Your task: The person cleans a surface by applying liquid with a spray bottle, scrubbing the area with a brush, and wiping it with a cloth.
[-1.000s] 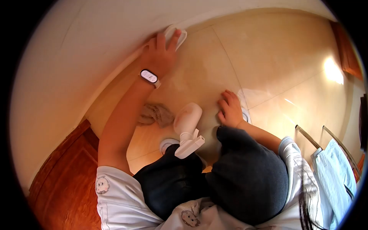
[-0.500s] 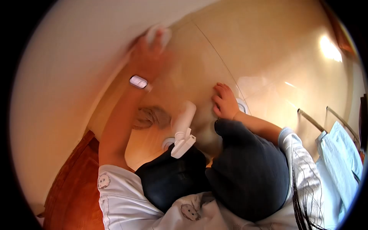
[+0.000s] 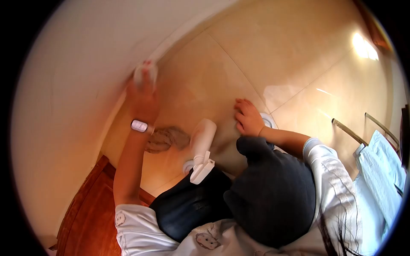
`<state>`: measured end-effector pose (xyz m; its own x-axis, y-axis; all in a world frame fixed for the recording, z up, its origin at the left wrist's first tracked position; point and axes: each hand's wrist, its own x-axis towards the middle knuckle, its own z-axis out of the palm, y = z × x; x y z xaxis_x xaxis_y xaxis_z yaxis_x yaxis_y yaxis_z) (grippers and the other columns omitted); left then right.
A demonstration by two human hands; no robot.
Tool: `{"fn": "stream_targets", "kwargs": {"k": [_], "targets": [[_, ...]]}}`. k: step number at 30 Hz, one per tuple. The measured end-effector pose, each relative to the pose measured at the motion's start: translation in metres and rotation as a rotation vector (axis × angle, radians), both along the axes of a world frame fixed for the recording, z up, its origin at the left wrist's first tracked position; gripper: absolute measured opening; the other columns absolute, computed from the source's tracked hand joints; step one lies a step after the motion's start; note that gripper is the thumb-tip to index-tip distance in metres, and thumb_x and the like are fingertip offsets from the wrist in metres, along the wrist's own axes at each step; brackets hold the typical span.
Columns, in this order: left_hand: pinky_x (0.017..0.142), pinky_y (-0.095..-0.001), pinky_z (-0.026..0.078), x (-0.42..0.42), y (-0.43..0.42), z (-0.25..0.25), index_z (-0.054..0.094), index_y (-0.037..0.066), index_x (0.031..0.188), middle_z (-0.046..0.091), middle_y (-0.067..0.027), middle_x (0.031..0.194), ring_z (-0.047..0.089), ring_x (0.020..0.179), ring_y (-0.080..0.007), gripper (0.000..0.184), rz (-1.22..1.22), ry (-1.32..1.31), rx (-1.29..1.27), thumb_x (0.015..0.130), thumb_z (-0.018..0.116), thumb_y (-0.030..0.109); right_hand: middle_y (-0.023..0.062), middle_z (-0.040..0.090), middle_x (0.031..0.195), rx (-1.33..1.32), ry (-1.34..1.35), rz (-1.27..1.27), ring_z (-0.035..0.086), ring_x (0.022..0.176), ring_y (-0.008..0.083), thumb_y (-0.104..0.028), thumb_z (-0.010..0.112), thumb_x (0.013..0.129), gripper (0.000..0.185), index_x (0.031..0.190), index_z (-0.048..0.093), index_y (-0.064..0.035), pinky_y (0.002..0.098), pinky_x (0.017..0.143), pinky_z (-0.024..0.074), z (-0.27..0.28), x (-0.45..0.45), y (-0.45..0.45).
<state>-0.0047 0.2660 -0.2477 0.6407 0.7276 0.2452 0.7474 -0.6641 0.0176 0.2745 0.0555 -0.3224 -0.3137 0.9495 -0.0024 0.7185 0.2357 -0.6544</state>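
My left hand [image 3: 143, 96], blurred by motion and wearing a watch on its wrist, presses a white pad [image 3: 145, 74] against the base of the wall [image 3: 89, 68]. The pad looks like a sponge or folded cloth; the blur hides which. Near my right knee, my right hand [image 3: 251, 118] hangs with its fingers loosely stretched and nothing in them. Between the two hands is a white spray bottle [image 3: 203, 138], its trigger head towards me, beside my left leg. A crumpled grey-brown cloth [image 3: 166, 139] lies on the floor left of the bottle.
Beige tiles cover the floor [image 3: 222, 81]. A reddish-brown wooden piece [image 3: 92, 209] stands at lower left against the wall. On the right, metal bars [image 3: 348, 131] stick out near light blue fabric [image 3: 378, 166]. White slippers [image 3: 267, 119] show at my feet.
My left hand with the white pad has moved down and left along the wall base, towards me. My right hand stays near the knee; the view has shifted slightly.
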Motion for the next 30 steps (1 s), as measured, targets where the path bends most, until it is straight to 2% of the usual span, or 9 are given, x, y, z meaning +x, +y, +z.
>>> {"fn": "stream_targets", "kwargs": {"k": [2,7,9,13,16,18,24,26,30], "targets": [[0.086,-0.0479,0.043,-0.028,-0.019,0.01,0.037,0.01,0.137,0.042,-0.0259,0.127,0.046,0.108,-0.0406,0.064,0.138,0.027,-0.043,0.08,0.063,0.017,0.0175,0.05,0.111,-0.02,0.046,-0.003,0.041,0.12,0.0367,-0.011,0.059,0.06,0.023,0.081,0.057,-0.0025,0.0527,0.103,0.0301,0.001,-0.005,0.003],[0.078,-0.0467,0.047,0.029,0.003,-0.013,0.042,0.01,0.132,0.049,-0.0221,0.119,0.053,0.1,-0.0382,0.056,0.122,-0.044,0.053,0.08,0.058,0.019,0.0168,0.05,0.11,-0.032,0.015,-0.031,0.041,0.12,0.0353,-0.011,0.059,0.06,0.022,0.081,0.056,-0.0041,0.052,0.103,0.0299,0.008,-0.007,0.003],[0.084,-0.0499,0.044,0.055,0.009,-0.011,0.037,0.01,0.137,0.044,-0.0256,0.123,0.047,0.107,-0.0406,0.057,0.199,0.147,-0.095,0.084,0.054,0.023,0.0166,0.05,0.11,-0.033,0.007,-0.012,0.041,0.121,0.0349,-0.011,0.059,0.06,0.022,0.081,0.056,-0.0044,0.0518,0.103,0.0299,0.01,-0.008,0.005],[0.084,-0.048,0.044,0.022,0.003,-0.009,0.036,0.011,0.138,0.044,-0.0254,0.123,0.049,0.106,-0.0397,0.059,0.133,0.121,-0.061,0.083,0.056,0.019,0.0174,0.048,0.111,-0.057,-0.012,-0.013,0.039,0.121,0.0364,-0.012,0.06,0.06,0.028,0.086,0.056,-0.0037,0.0525,0.103,0.0293,0.014,-0.009,0.004],[0.084,-0.046,0.045,-0.01,-0.002,-0.002,0.037,0.012,0.137,0.045,-0.0253,0.122,0.05,0.104,-0.039,0.06,0.095,-0.18,-0.232,0.081,0.058,0.018,0.0204,0.045,0.116,-0.043,-0.034,-0.083,0.039,0.121,0.0388,-0.011,0.059,0.06,0.04,0.099,0.055,-0.0027,0.053,0.102,0.0293,0.018,-0.028,0.013],[0.084,-0.0462,0.045,-0.008,-0.004,-0.003,0.038,0.012,0.136,0.045,-0.0252,0.122,0.05,0.104,-0.0391,0.061,0.139,0.037,-0.02,0.08,0.061,0.018,0.023,0.042,0.121,0.018,0.066,-0.296,0.037,0.121,0.0402,-0.01,0.058,0.06,0.053,0.111,0.05,-0.0018,0.0549,0.102,0.0276,0.026,-0.041,0.027],[0.084,-0.0485,0.044,0.09,0.028,-0.012,0.038,0.008,0.135,0.045,-0.0263,0.121,0.049,0.102,-0.0427,0.063,0.08,0.096,-0.052,0.08,0.063,0.022,0.0233,0.038,0.128,0.317,0.023,-0.29,0.032,0.125,0.041,-0.016,0.062,0.065,0.054,0.116,0.049,-0.0031,0.0593,0.103,0.0222,-0.026,-0.014,0.113],[0.083,-0.0484,0.045,0.07,0.021,-0.005,0.038,0.008,0.136,0.045,-0.0266,0.121,0.049,0.103,-0.043,0.063,0.061,0.067,-0.086,0.079,0.063,0.022,0.0235,0.037,0.13,0.472,-0.125,-0.143,0.03,0.127,0.0411,-0.018,0.063,0.068,0.054,0.118,0.049,-0.0041,0.0603,0.102,0.0214,-0.032,0.013,0.129],[0.075,-0.0495,0.046,0.013,0.001,0.002,0.036,0.01,0.137,0.045,-0.0268,0.12,0.051,0.098,-0.0418,0.064,-0.031,-0.057,0.054,0.079,0.061,0.017,0.0215,0.036,0.132,0.368,-0.196,-0.268,0.029,0.128,0.04,-0.021,0.062,0.071,0.055,0.122,0.047,-0.0052,0.0601,0.105,0.0176,-0.033,0.033,0.134]]}}
